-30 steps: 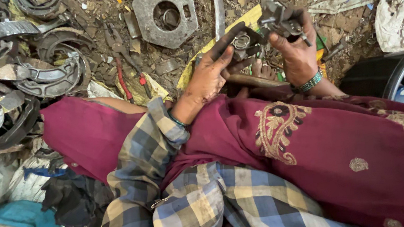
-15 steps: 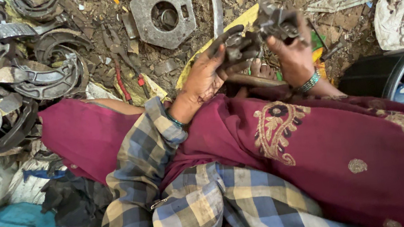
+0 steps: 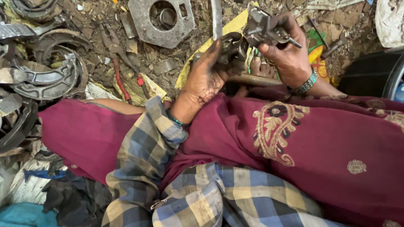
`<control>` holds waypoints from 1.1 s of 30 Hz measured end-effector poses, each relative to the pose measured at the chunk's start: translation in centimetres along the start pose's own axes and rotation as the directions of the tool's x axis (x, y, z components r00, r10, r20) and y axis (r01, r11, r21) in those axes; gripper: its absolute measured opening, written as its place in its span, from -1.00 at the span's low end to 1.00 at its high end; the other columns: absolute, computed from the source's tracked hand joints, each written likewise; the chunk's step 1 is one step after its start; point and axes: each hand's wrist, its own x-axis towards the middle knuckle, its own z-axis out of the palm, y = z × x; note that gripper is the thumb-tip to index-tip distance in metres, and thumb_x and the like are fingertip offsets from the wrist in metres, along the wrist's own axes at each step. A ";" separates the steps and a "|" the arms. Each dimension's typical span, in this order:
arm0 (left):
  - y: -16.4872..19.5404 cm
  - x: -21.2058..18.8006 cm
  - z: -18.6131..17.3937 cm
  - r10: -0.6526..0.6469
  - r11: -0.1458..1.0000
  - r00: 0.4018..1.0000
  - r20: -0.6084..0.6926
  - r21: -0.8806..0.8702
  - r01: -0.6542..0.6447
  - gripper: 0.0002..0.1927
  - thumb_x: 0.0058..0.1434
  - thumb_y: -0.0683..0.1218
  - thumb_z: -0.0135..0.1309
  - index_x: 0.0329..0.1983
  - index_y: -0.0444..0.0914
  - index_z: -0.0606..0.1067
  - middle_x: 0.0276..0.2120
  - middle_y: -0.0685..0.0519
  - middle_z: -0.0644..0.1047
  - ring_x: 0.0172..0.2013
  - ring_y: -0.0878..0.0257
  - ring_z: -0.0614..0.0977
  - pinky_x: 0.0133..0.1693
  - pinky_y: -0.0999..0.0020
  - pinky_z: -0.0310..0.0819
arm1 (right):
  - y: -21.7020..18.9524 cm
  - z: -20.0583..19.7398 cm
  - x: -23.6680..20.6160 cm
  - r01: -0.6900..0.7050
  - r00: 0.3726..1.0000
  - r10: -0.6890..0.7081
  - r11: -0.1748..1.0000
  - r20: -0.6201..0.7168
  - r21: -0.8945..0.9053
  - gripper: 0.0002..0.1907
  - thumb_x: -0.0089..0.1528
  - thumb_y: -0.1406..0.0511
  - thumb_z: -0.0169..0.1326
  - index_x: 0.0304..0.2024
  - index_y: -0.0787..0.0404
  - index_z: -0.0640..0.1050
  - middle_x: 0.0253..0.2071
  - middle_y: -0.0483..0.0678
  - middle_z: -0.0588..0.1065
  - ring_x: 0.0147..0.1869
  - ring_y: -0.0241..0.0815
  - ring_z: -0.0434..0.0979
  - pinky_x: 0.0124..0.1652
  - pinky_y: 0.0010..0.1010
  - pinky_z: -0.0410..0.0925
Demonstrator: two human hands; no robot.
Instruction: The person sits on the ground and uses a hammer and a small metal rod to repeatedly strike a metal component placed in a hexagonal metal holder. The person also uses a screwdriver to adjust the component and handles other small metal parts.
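At the upper centre of the frame both hands meet over the littered ground. The right hand (image 3: 290,54) grips a small dark metal part (image 3: 262,26), its fingers curled tight around the body while a thin pin sticks out toward the right. The left hand (image 3: 208,75), black with grease, curls its fingers around a second dark piece (image 3: 232,49) just beside the part; whether the two pieces touch cannot be told. Grease on the skin looks like the main hazard: either grip could slip, and a dropped piece would vanish into the rubble of chips and scrap beneath. The part's sharp corners and the pin could nick a finger if the hands jerk together. A bare foot (image 3: 257,67) shows right under the hands, so anything that falls may strike the toes. Up and to the left lies a flat plate (image 3: 161,13) with a round hole, and red-handled pliers (image 3: 124,61) rest left of it; curved shoes (image 3: 22,72) pile up at the far left. The loose maroon cloth (image 3: 315,141) over the lap could snag on an edge.
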 end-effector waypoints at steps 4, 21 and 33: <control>-0.4 0.5 -0.8 0.024 0.985 0.995 0.096 -0.170 -0.007 -0.50 0.64 0.07 -0.23 0.44 -0.37 0.29 -0.10 -0.10 0.50 0.03 0.02 0.63 0.14 0.09 0.60 | 0.9 -0.4 0.5 0.078 0.993 -0.069 0.993 -0.097 0.087 -0.52 0.26 0.18 0.41 0.05 0.13 0.42 0.02 -0.13 0.55 0.06 -0.28 0.60 0.10 -0.38 0.53; -1.7 0.7 -0.1 0.026 0.980 0.979 0.201 -0.200 0.015 -0.43 0.62 0.19 -0.27 0.50 -0.25 0.25 0.27 -0.12 0.47 0.17 -0.02 0.53 0.18 -0.11 0.42 | 0.3 -0.4 0.0 0.000 1.000 -0.001 0.992 -0.008 -0.124 -0.53 0.26 0.33 0.42 0.05 0.18 0.41 -0.05 -0.16 0.48 0.03 -0.38 0.49 0.06 -0.54 0.40; -2.3 1.0 0.9 0.084 0.979 0.991 -0.102 -0.174 -0.101 -0.42 0.52 0.17 -0.21 0.47 -0.22 0.20 0.32 -0.18 0.36 0.33 -0.08 0.39 0.35 -0.17 0.27 | 2.7 -0.7 1.7 0.481 0.876 -0.457 0.804 0.153 -0.349 -0.39 0.06 0.31 0.53 0.07 0.15 0.48 0.34 0.08 0.42 0.36 0.00 0.52 0.26 -0.19 0.56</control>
